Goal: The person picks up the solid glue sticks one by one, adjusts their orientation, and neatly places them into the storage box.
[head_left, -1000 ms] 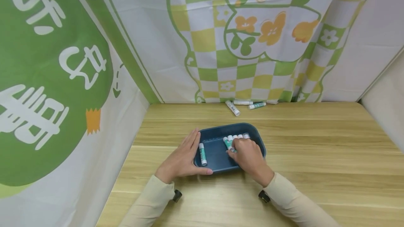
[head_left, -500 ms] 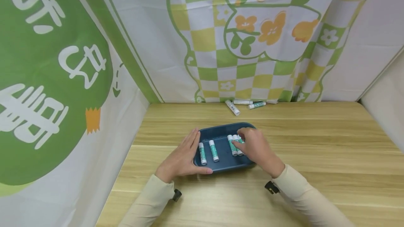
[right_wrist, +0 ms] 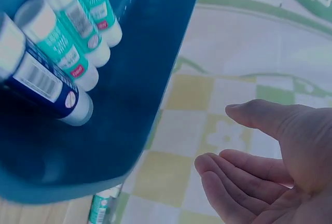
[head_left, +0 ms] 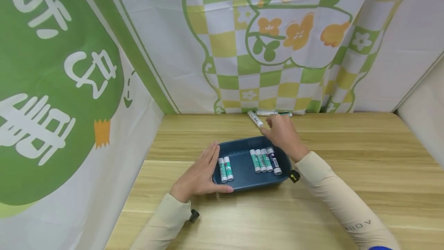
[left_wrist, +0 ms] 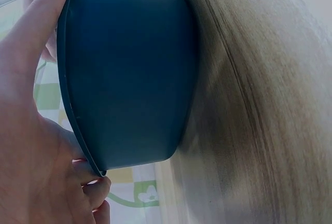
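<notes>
A dark blue tray stands on the table. My left hand holds its left end, thumb along the front rim and fingers over the left wall. Two green-labelled glue sticks lie side by side inside at the left. At the right are three more green glue sticks and a navy glue stick. My right hand hovers past the tray's back rim, near a white glue stick on the table. In the right wrist view its thumb and fingers are apart, with nothing between them.
Against the printed curtain at the back lie another white glue stick and a green one, partly hidden by my right hand. A wooden table extends to the right. A hanging cloth borders the left.
A green glue stick has gone from the right group to the left one. My right hand has left the tray and moved back towards the loose glue sticks. My left hand stays put.
</notes>
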{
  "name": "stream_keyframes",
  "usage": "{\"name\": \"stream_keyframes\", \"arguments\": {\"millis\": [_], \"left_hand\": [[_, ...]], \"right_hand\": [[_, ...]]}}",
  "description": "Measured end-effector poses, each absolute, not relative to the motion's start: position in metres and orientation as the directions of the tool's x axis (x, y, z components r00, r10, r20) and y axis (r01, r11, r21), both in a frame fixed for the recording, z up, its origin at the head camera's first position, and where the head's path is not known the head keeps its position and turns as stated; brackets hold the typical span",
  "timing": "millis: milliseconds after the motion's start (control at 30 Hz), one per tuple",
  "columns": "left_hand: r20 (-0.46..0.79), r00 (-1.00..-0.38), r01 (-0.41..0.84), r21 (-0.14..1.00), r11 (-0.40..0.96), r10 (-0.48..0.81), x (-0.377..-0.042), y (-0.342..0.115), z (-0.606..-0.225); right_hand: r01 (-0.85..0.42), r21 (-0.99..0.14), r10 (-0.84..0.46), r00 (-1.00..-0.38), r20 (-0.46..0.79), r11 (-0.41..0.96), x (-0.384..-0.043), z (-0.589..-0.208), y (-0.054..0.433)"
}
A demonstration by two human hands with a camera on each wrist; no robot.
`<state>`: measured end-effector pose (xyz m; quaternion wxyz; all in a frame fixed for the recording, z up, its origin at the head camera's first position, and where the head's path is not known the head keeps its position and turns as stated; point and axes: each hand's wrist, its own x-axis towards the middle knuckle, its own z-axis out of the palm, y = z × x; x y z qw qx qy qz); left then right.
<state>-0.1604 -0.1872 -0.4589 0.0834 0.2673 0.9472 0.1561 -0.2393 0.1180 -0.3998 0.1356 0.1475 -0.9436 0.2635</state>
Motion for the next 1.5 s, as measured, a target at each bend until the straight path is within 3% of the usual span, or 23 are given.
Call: {"name": "stream_keyframes", "arguments": {"millis": [200, 667, 1067, 1300, 1500], "left_hand": [[-0.076, -0.842, 0.480, 0.344, 0.807, 0.534, -0.160, -0.189, -0.464], [-0.075, -0.850, 0.475, 0.317, 0.821, 0.521, -0.160, -0.190, -0.460], [-0.071, -0.841, 0.494, 0.302, 0.815, 0.536, -0.160, -0.188, -0.464], [-0.078, -0.837, 0.499, 0.298, 0.814, 0.542, -0.160, -0.186, -0.463], [-0.084, -0.843, 0.488, 0.297, 0.821, 0.532, -0.161, -0.188, -0.462]], "right_hand": [[-0.290, -0.485, -0.163, -0.944, 0.287, 0.825, -0.267, -0.412, 0.112], [-0.067, -0.477, -0.065, -0.998, 0.021, 0.876, -0.320, -0.438, 0.106], [-0.029, -0.513, -0.037, -0.999, -0.005, 0.858, -0.333, -0.460, 0.102], [-0.034, -0.451, -0.019, -0.999, 0.038, 0.892, -0.335, -0.470, 0.103], [-0.020, -0.480, -0.013, -1.000, 0.019, 0.877, -0.338, -0.467, 0.099]]}}
